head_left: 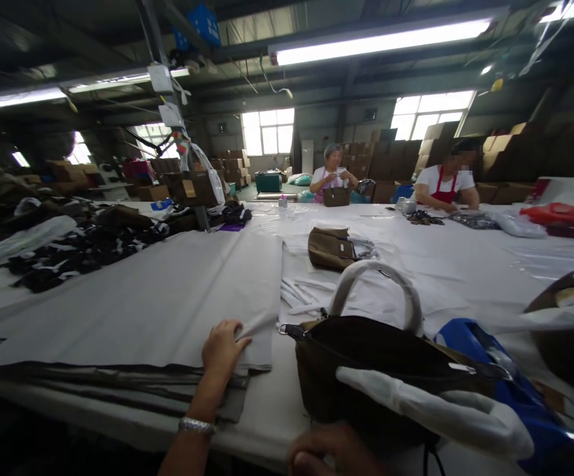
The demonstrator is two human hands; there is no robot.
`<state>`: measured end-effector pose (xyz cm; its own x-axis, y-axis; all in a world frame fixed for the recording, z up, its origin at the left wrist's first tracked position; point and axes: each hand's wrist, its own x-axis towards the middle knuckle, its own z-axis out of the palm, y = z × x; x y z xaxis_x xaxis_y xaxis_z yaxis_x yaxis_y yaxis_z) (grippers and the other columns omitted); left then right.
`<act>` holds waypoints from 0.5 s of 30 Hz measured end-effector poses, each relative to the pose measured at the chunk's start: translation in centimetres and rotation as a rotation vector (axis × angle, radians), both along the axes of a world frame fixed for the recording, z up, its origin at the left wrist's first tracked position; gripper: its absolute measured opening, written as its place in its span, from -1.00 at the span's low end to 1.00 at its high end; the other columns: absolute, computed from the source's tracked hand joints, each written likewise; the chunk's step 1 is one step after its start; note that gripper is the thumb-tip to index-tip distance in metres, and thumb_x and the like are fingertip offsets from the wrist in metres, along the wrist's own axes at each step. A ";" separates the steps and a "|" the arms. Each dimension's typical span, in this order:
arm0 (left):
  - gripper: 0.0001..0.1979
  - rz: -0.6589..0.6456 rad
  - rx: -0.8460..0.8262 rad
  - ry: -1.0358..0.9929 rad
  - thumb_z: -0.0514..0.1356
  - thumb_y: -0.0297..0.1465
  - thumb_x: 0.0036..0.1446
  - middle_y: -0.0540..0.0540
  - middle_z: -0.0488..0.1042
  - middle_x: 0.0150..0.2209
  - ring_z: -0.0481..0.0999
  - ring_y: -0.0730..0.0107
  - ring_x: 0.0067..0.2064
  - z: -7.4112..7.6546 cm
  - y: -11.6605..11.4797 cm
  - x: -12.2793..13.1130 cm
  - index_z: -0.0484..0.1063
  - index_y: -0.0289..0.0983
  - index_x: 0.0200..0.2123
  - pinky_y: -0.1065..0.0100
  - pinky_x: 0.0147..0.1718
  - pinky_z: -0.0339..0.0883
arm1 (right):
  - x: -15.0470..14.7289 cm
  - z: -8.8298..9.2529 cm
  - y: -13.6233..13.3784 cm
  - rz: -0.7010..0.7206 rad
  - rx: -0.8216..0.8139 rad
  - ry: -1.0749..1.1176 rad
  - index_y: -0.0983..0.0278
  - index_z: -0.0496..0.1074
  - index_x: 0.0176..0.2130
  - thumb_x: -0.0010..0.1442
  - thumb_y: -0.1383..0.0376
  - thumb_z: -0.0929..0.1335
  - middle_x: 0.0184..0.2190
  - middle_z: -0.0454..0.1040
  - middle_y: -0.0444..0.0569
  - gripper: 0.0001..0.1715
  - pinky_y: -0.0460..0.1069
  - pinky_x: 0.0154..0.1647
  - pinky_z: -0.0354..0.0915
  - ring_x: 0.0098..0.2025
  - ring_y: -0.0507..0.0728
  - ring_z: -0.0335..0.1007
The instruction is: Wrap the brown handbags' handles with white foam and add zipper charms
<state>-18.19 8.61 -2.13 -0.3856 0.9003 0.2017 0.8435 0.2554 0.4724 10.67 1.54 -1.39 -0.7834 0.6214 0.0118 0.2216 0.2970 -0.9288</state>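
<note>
Sheets (168, 304) lie flat at eight o'clock on the desk (262, 413), probably steadied by the left hand (223, 347), thumb and fingers apart near their edge, while the right hand (336, 451), grip unclear, sits near six o'clock beside a bag (361, 337), its handle (366, 266) wrapped seemingly against scuffs.

I'm viewing a bare left hand (221, 350) | a silvery, textured band (196, 426) is circling the forearm (182, 456), itself showing bare | right hand (336, 449) is appearing bare too, blurry, partly cropped
</note>
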 end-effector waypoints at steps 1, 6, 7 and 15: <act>-0.84 0.002 -0.017 -0.019 0.28 -0.29 0.13 -0.16 0.61 -0.16 0.52 0.05 -0.07 0.2 0.3 -0.4 0.58 -0.21 -0.24 0.25 -0.13 0.33 | -1.1 -0.2 0.7 -0.036 -0.063 0.058 0.26 0.64 -0.23 0.34 -0.06 0.27 -0.32 0.65 0.01 -0.46 -0.03 -0.17 0.34 -0.24 0.17 0.56; -0.55 -0.078 -0.047 -0.143 0.06 -0.08 0.29 -0.06 0.65 -0.30 0.59 0.16 -0.21 0.7 0.9 -2.8 0.63 -0.24 -0.31 0.37 -0.26 0.32 | -6.4 -2.1 3.5 -0.290 -0.398 0.367 0.34 0.59 -0.17 0.14 -0.27 0.36 -0.27 0.62 0.13 -0.26 0.02 -0.28 0.38 -0.27 0.20 0.53; -0.50 -0.112 -0.045 -0.163 0.04 -0.05 0.28 -0.04 0.64 -0.34 0.59 0.17 -0.24 0.8 0.9 -3.3 0.63 -0.26 -0.35 0.38 -0.27 0.33 | -7.4 -2.4 4.0 -0.351 -0.457 0.417 0.34 0.58 -0.16 0.08 -0.30 0.38 -0.25 0.61 0.14 -0.22 0.02 -0.29 0.39 -0.26 0.20 0.53; -0.53 -0.166 0.100 -0.138 0.01 -0.09 0.30 -0.13 0.64 -0.15 0.58 0.13 -0.09 3.5 -0.6 -5.9 0.62 -0.23 -0.28 0.27 -0.02 0.40 | -11.8 -2.4 7.0 -0.551 -0.757 0.689 0.32 0.52 -0.08 -0.05 -0.26 0.49 -0.24 0.59 0.08 -0.19 -0.02 -0.31 0.43 -0.33 0.11 0.52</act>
